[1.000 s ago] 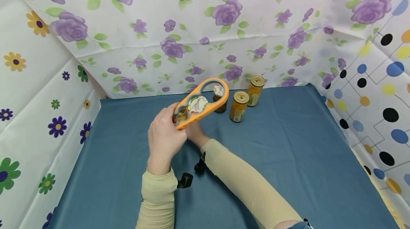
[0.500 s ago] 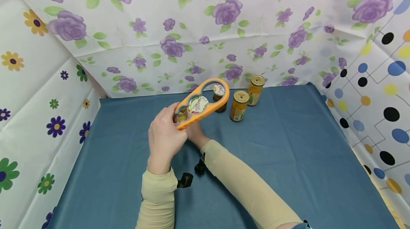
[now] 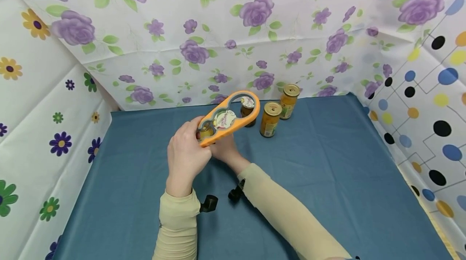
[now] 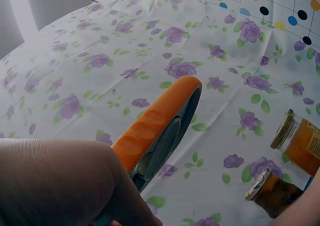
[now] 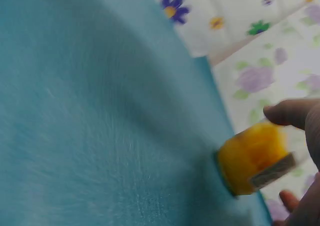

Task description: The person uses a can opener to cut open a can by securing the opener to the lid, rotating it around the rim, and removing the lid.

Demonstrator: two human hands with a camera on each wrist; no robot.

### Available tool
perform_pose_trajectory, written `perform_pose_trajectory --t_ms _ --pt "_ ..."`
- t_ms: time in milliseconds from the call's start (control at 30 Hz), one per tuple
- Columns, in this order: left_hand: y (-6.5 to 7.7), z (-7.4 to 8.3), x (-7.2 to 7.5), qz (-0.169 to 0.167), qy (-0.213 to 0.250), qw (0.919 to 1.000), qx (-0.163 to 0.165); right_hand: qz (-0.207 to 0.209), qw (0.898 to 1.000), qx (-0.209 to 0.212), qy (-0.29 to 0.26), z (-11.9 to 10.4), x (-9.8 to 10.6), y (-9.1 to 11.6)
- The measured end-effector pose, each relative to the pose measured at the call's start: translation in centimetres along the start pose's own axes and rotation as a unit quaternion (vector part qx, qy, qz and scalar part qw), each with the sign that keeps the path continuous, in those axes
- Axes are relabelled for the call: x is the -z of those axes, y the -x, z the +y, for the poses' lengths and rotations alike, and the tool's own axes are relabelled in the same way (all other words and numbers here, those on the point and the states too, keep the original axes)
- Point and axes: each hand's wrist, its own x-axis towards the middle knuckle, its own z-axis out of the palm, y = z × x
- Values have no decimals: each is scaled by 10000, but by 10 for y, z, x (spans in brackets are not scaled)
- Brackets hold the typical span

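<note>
My left hand [image 3: 187,153] grips an orange jar opener [image 3: 233,128] with grey-lined holes, holding it tilted above the table. The opener [image 4: 152,123] also fills the middle of the left wrist view. Through its holes show a white patterned lid [image 3: 224,119] and part of a yellow jar [image 3: 206,130]. My right hand [image 3: 225,151] is partly hidden behind the opener. In the blurred right wrist view, its thumb and fingers are spread around the upper end of a jar with yellow contents [image 5: 250,158], which stands on the cloth.
A dark jar with a patterned lid [image 3: 247,111] stands behind the opener's far end. To its right are two gold-lidded jars, a nearer one [image 3: 270,119] and a farther one [image 3: 289,102]. Blue cloth [image 3: 309,171] covers the table; floral sheets [image 3: 218,21] rise behind.
My right hand and forearm have shifted slightly to the right. The left hand and the opener stay nearly where they were; the head view tilts a little.
</note>
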Motion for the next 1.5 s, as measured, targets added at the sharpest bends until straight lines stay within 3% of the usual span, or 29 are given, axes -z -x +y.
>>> perform_pose_trajectory --t_ms 67,167,233,500,600,767,967,1200,1300,1500 --pt "0 0 -1 -20 -1 10000 -27 227 9974 -313 -608 -1 9 11" --pt "0 1 -2 -40 -16 10000 -40 531 9798 -648 -1816 -4 26 29" --pt "0 1 -3 -69 -45 10000 -21 577 9666 -657 -2410 -6 38 38" --pt "0 6 -5 -245 -103 9996 14 -347 9137 -811 -3968 6 85 55" --pt "0 8 -7 -298 -131 9995 -42 -444 8853 -697 -4575 10 98 57" --pt "2 11 -11 -357 -88 9991 -226 -649 8286 -307 -5552 10 110 61" --pt "2 15 -14 -425 96 9978 -495 -1500 7568 230 -6358 13 108 64" --pt "3 17 -15 -586 142 9957 -703 -2011 6823 644 -6999 17 99 65" --pt "2 17 -15 -616 145 9947 -805 -2123 6553 749 -7211 17 97 66" --pt "2 15 -16 -668 189 9929 -970 -2288 6119 786 -7530 15 95 68"
